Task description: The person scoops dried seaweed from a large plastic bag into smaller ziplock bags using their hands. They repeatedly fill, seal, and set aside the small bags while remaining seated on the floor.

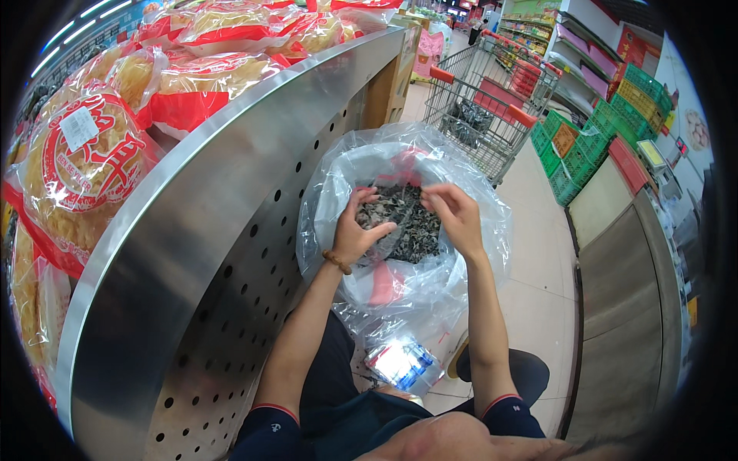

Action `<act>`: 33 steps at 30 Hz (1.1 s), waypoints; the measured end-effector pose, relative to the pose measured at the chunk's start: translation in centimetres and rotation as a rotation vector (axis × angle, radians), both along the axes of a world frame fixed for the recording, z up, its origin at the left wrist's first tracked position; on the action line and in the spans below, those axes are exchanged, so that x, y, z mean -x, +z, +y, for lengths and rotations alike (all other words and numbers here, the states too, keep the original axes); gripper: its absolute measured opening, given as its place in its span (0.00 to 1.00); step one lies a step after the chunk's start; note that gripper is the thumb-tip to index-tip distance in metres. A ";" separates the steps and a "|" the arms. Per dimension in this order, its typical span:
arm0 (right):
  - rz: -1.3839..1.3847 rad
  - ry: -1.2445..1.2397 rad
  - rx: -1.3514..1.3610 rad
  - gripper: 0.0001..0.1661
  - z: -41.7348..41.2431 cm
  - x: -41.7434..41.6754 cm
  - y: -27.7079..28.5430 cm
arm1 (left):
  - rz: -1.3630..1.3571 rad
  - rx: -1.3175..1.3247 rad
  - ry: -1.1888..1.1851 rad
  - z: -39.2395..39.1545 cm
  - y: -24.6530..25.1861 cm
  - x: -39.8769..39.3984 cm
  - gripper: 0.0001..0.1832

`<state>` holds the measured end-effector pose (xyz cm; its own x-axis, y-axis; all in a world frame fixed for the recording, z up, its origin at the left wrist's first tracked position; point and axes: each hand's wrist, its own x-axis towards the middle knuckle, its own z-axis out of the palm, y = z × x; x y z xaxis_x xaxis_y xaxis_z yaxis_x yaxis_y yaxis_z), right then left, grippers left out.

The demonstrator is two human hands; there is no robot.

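Observation:
A large clear plastic sack (484, 230) stands open before me with a white inner liner. Dark dried pieces (424, 236), perhaps dried wood ear fungus, lie inside it. A smaller clear plastic bag (387, 245) with red printing sits over the dark pieces, with some of them seemingly inside. My left hand (363, 225) is at the left side of this small bag, thumb and fingers spread around it. At the right, my right hand (454, 216) has its thumb and fingertips close together near the bag's upper edge; whether they pinch the film is unclear.
A perforated metal display stand (253, 213) with packaged food (95, 155) rises at my left. Ahead stands a shopping cart (490, 104). Green crates (582, 155) and a metal-sided counter (622, 311) are at the right. A shiny package pack (403, 366) lies between my legs on the floor.

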<state>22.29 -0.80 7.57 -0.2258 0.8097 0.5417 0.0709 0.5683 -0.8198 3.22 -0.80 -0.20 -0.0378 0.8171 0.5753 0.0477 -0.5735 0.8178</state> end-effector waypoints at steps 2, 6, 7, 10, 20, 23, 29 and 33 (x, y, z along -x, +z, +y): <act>0.055 -0.119 0.038 0.08 -2.1 -2.1 -1.4 | -0.096 0.056 -0.046 -0.7 1.2 0.8 0.39; 0.048 -0.197 0.098 0.09 -7.4 -5.5 -3.5 | -0.251 0.033 -0.221 -3.6 5.1 0.9 0.38; 0.058 -0.201 0.103 0.09 -8.7 -5.6 -3.6 | -0.285 0.028 -0.284 -4.5 6.0 0.9 0.38; 0.099 -0.205 0.115 0.12 -12.1 -4.4 -3.3 | -0.369 0.137 -0.491 -7.5 6.6 1.0 0.42; 0.175 -0.191 0.197 0.11 -16.3 -5.1 -7.6 | 0.043 0.313 -0.553 -12.2 0.6 -4.2 0.42; 0.235 -0.184 0.238 0.11 -17.4 -5.4 -8.0 | 0.072 0.275 -0.612 -12.6 0.4 -4.9 0.43; 0.305 -0.167 0.205 0.05 -17.3 -5.9 -9.0 | 0.028 0.290 -0.635 -13.4 -1.0 -5.9 0.44; 0.629 -0.134 0.272 0.04 -17.4 -5.6 -10.1 | -0.042 0.384 -0.657 -13.7 -0.9 -6.6 0.47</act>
